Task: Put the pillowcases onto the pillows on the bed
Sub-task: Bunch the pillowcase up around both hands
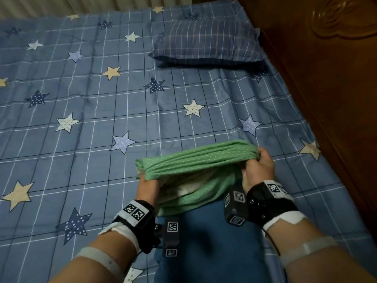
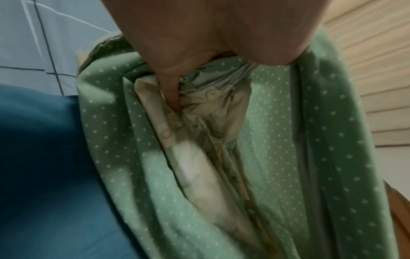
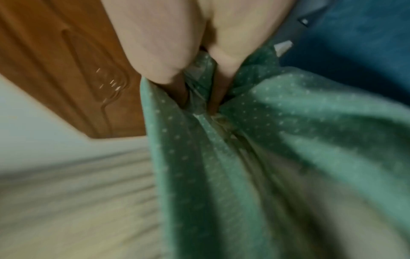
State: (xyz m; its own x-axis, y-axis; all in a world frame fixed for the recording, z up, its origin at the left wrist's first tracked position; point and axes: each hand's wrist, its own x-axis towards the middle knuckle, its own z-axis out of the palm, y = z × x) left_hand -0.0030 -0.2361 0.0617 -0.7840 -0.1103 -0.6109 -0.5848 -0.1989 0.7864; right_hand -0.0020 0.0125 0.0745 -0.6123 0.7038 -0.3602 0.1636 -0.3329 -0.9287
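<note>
Both hands hold a bunched green dotted pillowcase (image 1: 195, 158) above the near edge of the bed (image 1: 81, 99). Left hand (image 1: 148, 187) and right hand (image 1: 258, 167) have fingers (image 2: 170, 91) curled tight into its gathered opening. A plaid-cased pillow (image 1: 208, 42) lies well apart by the headboard (image 1: 326, 68). Likely risk: gathered folds slip from one grip, closing the opening.

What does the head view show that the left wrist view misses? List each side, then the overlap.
Head only: the plaid pillow by the headboard, the right hand and the star sheet's stars.
Left wrist only: the pale printed lining inside the bunched pillowcase, pinched by the left hand's fingers.
Both: the left hand gripping the green pillowcase.
</note>
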